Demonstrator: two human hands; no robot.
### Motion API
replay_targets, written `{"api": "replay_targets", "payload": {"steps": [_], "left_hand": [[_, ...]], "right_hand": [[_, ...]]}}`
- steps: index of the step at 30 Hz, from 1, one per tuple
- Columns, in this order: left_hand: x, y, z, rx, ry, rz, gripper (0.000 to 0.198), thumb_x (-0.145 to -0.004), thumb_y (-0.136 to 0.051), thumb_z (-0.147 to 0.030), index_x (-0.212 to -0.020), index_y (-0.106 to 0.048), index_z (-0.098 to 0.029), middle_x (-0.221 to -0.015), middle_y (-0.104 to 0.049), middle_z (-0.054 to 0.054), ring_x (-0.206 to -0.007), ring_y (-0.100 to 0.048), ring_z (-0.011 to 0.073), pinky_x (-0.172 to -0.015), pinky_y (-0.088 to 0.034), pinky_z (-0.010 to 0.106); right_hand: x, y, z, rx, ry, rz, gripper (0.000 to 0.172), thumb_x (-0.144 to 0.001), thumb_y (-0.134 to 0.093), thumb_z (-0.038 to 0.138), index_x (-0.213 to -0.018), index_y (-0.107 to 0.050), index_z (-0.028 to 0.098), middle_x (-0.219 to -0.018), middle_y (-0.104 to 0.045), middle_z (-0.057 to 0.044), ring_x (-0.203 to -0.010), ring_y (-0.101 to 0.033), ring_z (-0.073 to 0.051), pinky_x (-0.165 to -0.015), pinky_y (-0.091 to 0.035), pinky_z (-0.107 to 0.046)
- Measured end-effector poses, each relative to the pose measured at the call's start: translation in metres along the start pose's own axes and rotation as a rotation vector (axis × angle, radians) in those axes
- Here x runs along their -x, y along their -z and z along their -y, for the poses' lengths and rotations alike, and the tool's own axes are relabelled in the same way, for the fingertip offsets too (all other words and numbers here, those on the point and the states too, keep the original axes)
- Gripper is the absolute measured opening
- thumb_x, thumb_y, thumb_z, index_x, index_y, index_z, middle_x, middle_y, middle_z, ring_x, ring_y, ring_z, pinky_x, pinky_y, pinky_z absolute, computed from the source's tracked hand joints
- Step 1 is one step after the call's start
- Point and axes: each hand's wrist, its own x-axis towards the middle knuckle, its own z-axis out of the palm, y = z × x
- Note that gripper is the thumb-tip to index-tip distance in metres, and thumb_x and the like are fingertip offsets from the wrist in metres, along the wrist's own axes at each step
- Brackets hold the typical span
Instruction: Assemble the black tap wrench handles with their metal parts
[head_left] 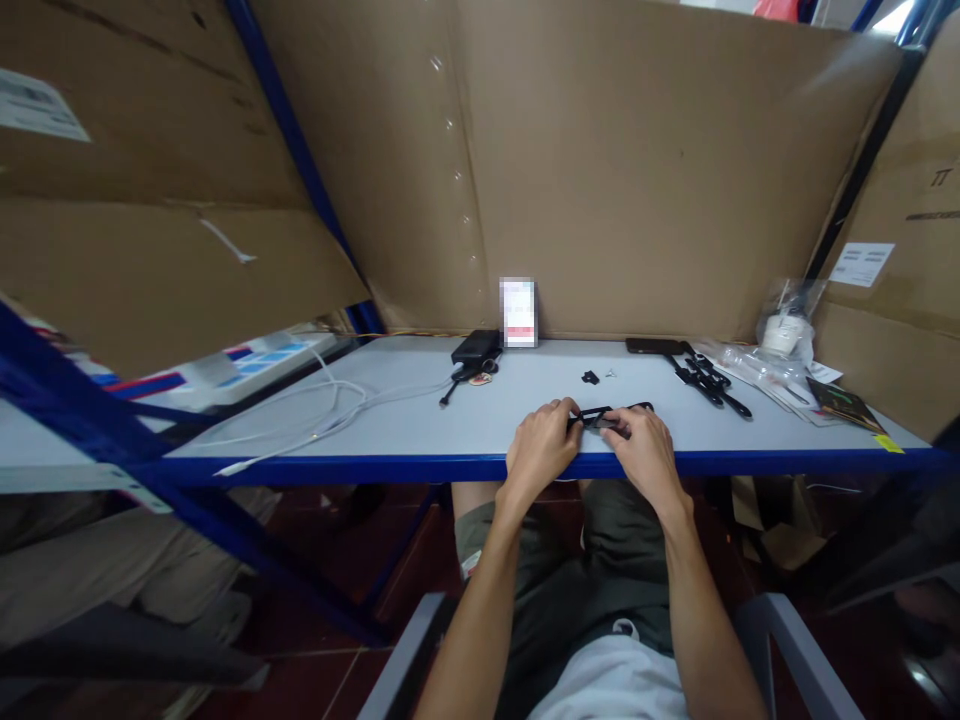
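Note:
Both my hands rest at the front edge of a pale bench top [420, 420]. My left hand [540, 448] and my right hand [646, 452] are closed together on a thin black plastic frame part [611, 413] that lies flat between them, its far end poking out beyond my right fingers. A tiny black piece [590, 377] and a small silvery bit [610, 374] sit just behind the part.
A pile of black parts [709, 380] and clear bags [754, 362] lie at the right, with a bagged white roll [781, 330]. A black adapter [475, 347], a white card [518, 313] and white cables [330, 405] lie left. Cardboard walls surround the bench.

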Motion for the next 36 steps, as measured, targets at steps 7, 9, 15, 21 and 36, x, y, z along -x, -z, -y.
{"api": "replay_targets", "payload": {"steps": [7, 9, 15, 21, 36], "left_hand": [[-0.001, -0.001, 0.001, -0.001, 0.0, 0.0, 0.02, -0.1, -0.054, -0.024, -0.117, -0.063, -0.023, -0.114, -0.073, 0.008, -0.106, -0.068, 0.0269, -0.085, -0.047, 0.034], [-0.001, -0.002, 0.002, -0.002, -0.002, -0.002, 0.019, -0.1, -0.054, -0.024, -0.116, -0.063, -0.022, -0.114, -0.073, 0.008, -0.107, -0.068, 0.0271, -0.085, -0.047, 0.034], [-0.002, -0.004, 0.003, -0.003, -0.006, -0.005, 0.019, -0.1, -0.054, -0.024, -0.116, -0.063, -0.024, -0.113, -0.073, 0.007, -0.107, -0.068, 0.0258, -0.086, -0.047, 0.034], [-0.002, -0.005, 0.004, -0.015, -0.012, -0.01, 0.018, -0.1, -0.053, -0.024, -0.116, -0.062, -0.023, -0.112, -0.073, 0.008, -0.105, -0.068, 0.0262, -0.083, -0.046, 0.033], [0.002, -0.003, 0.002, -0.022, -0.073, -0.034, 0.033, -0.1, -0.052, -0.02, -0.13, -0.062, -0.029, -0.115, -0.071, 0.006, -0.107, -0.068, 0.0266, -0.083, -0.046, 0.033]], "right_hand": [[-0.004, 0.001, -0.01, -0.058, 0.063, 0.036, 0.026, -0.09, -0.067, 0.015, -0.109, -0.081, 0.022, -0.104, -0.077, -0.009, -0.094, -0.07, -0.025, -0.09, -0.051, -0.035], [-0.005, 0.001, -0.012, -0.054, 0.093, 0.049, 0.025, -0.09, -0.068, 0.016, -0.11, -0.081, 0.022, -0.104, -0.078, -0.009, -0.096, -0.071, -0.026, -0.091, -0.051, -0.035], [-0.007, 0.002, -0.015, -0.044, 0.126, 0.067, 0.022, -0.092, -0.068, 0.02, -0.109, -0.081, 0.022, -0.102, -0.078, -0.009, -0.096, -0.071, -0.025, -0.09, -0.051, -0.034], [-0.002, -0.004, -0.003, 0.064, 0.086, 0.003, 0.011, -0.09, -0.071, 0.022, -0.095, -0.08, 0.024, -0.09, -0.074, -0.007, -0.094, -0.066, -0.026, -0.085, -0.049, -0.035], [0.0, -0.006, -0.015, -0.1, 0.065, -0.104, 0.028, -0.089, -0.059, 0.01, -0.108, -0.076, 0.021, -0.104, -0.073, -0.008, -0.092, -0.068, -0.024, -0.087, -0.052, -0.036]]}}
